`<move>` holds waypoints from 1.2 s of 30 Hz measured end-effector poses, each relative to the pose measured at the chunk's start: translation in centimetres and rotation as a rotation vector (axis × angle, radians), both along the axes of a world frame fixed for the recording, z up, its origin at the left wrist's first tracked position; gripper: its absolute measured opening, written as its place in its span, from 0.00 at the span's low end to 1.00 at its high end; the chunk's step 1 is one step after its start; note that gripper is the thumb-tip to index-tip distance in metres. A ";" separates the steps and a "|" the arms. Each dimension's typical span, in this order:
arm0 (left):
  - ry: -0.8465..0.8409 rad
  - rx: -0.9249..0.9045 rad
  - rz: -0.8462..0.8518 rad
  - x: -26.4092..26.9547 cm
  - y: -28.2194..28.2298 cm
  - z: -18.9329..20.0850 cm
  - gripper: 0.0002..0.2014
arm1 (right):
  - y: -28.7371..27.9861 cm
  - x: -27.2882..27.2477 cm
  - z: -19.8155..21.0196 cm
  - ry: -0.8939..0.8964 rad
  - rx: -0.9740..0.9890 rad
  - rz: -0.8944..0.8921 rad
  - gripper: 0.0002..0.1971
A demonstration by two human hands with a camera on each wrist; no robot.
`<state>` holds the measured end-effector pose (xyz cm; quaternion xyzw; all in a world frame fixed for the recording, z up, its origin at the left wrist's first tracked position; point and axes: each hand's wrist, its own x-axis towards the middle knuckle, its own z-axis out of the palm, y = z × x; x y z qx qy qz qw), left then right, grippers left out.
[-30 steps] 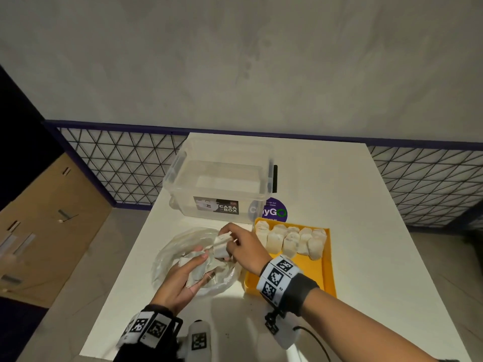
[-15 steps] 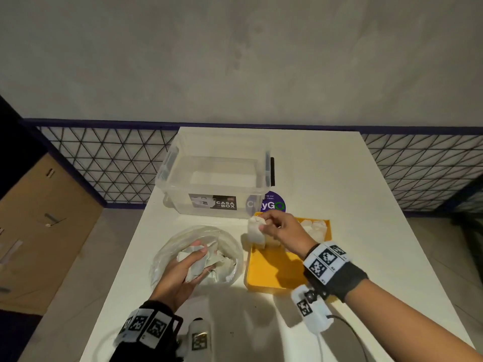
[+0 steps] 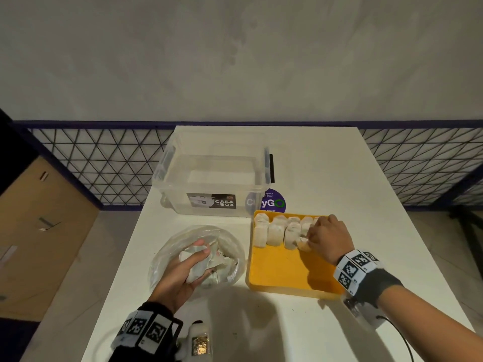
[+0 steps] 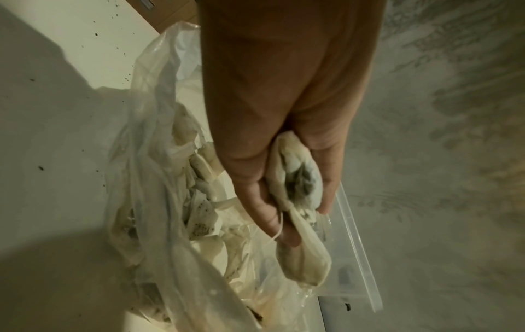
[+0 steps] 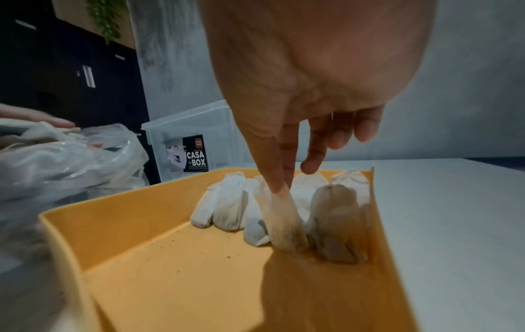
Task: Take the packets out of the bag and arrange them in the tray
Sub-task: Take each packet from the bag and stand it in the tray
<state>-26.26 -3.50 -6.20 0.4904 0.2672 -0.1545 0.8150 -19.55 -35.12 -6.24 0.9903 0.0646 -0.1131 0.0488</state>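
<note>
A clear plastic bag (image 3: 230, 246) (image 4: 153, 157) (image 5: 71, 161) of white packets lies on the white table, left of the yellow tray (image 3: 282, 273) (image 5: 159, 258). My left hand (image 3: 188, 267) (image 4: 284, 170) rests in the bag's mouth and grips a bunch of packets (image 3: 201, 267) (image 4: 298, 184). Several packets (image 3: 274, 231) (image 5: 227, 209) stand in rows at the tray's far end. My right hand (image 3: 321, 236) (image 5: 284, 179) pinches the top of one packet (image 3: 303, 242) (image 5: 284, 222), whose lower end touches the tray floor beside the row.
A clear storage box (image 3: 217, 178) (image 5: 199, 139) with a CASA BOX label stands behind the bag and tray, with a purple round sticker (image 3: 274, 202) beside it. Wire mesh fencing (image 3: 104, 165) runs past the table's far edge. Bare table (image 3: 392, 218) lies right of the tray.
My right hand carried a packet from the bag over to the tray and lowered it into the near row. The left hand stayed in the bag holding packets.
</note>
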 end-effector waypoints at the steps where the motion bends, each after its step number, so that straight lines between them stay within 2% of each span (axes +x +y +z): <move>1: 0.000 0.002 -0.004 0.0 0.0 0.0 0.24 | 0.0 0.0 0.0 -0.008 -0.020 0.001 0.17; 8: -0.031 0.000 -0.016 -0.3 -0.5 0.9 0.19 | -0.5 0.4 0.0 0.024 -0.004 -0.075 0.16; 15: -0.011 0.026 -0.049 -0.4 -0.5 1.0 0.20 | -0.4 0.4 -0.4 -0.058 -0.114 -0.014 0.19; 22: -0.023 0.074 -0.081 0.3 0.2 1.5 0.24 | 0.2 0.5 0.6 -0.137 -0.044 0.098 0.17; 24: -0.027 0.084 -0.075 0.5 0.2 1.8 0.24 | 0.4 0.1 0.5 -0.071 -0.081 0.128 0.14; 27: -0.018 0.079 -0.083 0.7 0.2 1.8 0.22 | 0.1 -0.2 -0.2 0.003 -0.178 0.173 0.19; 31: 0.013 0.048 -0.124 0.5 -0.1 1.8 0.25 | 0.3 -0.8 -0.6 0.089 -0.225 0.195 0.18; 34: 0.005 0.022 -0.146 0.5 -0.5 2.0 0.26 | 0.4 -0.9 -0.3 0.071 -0.182 0.193 0.17; 36: -0.005 0.006 -0.153 0.7 -0.8 2.3 0.23 | 0.9 -0.9 0.2 0.007 -0.080 0.186 0.17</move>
